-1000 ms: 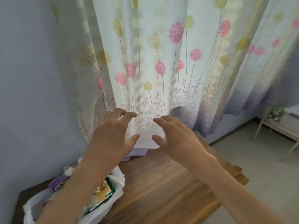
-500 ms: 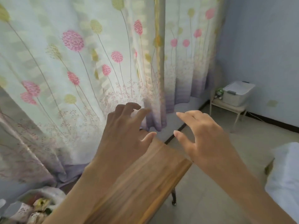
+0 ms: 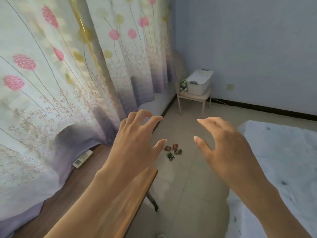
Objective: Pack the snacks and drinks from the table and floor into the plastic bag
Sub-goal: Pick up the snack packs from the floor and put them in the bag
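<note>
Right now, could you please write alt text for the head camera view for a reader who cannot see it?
An empty left hand and right hand reach forward, fingers spread, toward four small snack packets lying on the tiled floor. A wooden table draped by a floral curtain stands at the left.

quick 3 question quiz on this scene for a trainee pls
1. True or false: the small dark foil snack packets lie on the pale tiled floor.
2. How many of those packets are in the cluster?
3. The left hand and the right hand are: A) each gripping a packet B) empty, fingers spread and loosely bent C) clenched into fists

Key: 1 true; 2 four; 3 B
</note>
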